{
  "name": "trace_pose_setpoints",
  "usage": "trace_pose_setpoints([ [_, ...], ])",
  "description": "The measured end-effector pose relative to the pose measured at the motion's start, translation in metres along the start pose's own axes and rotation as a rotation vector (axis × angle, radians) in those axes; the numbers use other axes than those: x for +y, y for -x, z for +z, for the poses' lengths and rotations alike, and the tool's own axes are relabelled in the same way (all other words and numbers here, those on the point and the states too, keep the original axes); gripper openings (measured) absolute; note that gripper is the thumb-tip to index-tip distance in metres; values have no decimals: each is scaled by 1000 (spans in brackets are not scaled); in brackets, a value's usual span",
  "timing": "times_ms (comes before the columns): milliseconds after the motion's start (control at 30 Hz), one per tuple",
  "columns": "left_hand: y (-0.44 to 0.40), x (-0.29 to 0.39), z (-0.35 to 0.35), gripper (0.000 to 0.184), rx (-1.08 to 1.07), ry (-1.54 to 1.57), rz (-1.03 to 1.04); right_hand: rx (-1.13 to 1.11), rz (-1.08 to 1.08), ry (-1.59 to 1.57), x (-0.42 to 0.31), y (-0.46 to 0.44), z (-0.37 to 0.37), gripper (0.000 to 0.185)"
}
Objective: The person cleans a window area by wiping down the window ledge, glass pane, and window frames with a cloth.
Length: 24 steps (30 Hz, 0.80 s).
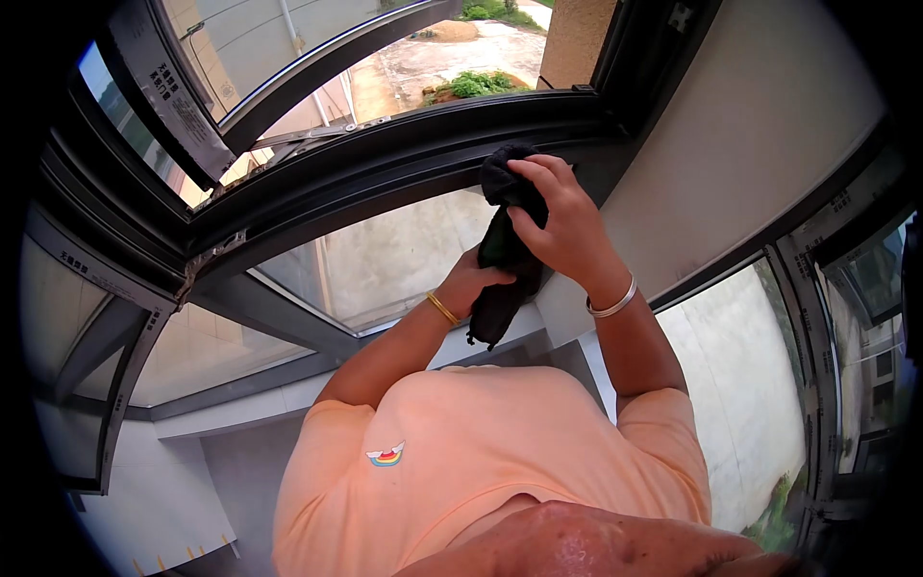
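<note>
A black cloth [498,306] hangs bunched in front of the dark window frame [404,159]. My left hand [469,282] is closed around its lower part, and the cloth's end dangles below the fingers. Higher up, my right hand [561,212] grips the rolled top of the cloth with bent fingers, close to the frame's lower rail. Between the two hands a dark green patch shows in the folds; I cannot tell whether it belongs to the cloth or to something inside it.
An open window sash [173,106] with printed protective film tilts outward at the upper left, held by a metal stay arm [298,137]. Another filmed sash [106,385] stands at the left. A pale wall [731,144] borders the frame on the right. Ground and plants [476,85] show outside.
</note>
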<state>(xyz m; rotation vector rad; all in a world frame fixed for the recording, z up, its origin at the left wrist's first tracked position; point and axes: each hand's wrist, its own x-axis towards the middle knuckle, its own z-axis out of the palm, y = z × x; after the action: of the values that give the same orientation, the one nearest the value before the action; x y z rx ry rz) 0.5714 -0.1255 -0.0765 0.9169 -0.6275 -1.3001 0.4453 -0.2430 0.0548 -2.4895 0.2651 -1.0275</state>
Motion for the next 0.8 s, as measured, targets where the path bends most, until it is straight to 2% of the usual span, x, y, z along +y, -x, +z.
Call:
trace_pose_setpoints([
  [33, 2, -1, 0, 56, -9, 1, 0, 2, 2, 8, -2, 1, 1, 44],
  [100, 6, -2, 0, 58, 6, -28, -12, 160, -57, 317, -4, 3, 9, 36],
  [233, 6, -10, -3, 61, 9, -144, -13, 314, -78, 401, -7, -3, 23, 29],
  [333, 7, -8, -4, 63, -21, -291, -11, 441, -149, 287, -3, -16, 27, 26],
  [400, 9, -6, 0, 65, -69, -227, 0, 336, -77, 187, -3, -24, 25, 28],
  [433, 10, -2, 4, 65, -72, -220, 1, 329, -210, 342, -1, -31, 23, 28],
  [667, 12, 11, 6, 60, -66, -171, -2, 37, -334, 615, -7, -62, 18, 26],
  [733, 10, 14, 6, 60, -74, -146, 2, -216, -390, 768, -22, -75, 11, 21],
  [767, 8, 15, 8, 61, -68, -139, 1, -228, -384, 772, -28, -82, 9, 21],
  [800, 6, 17, 10, 62, -62, -132, 0, -338, -459, 817, -34, -90, 8, 18],
])
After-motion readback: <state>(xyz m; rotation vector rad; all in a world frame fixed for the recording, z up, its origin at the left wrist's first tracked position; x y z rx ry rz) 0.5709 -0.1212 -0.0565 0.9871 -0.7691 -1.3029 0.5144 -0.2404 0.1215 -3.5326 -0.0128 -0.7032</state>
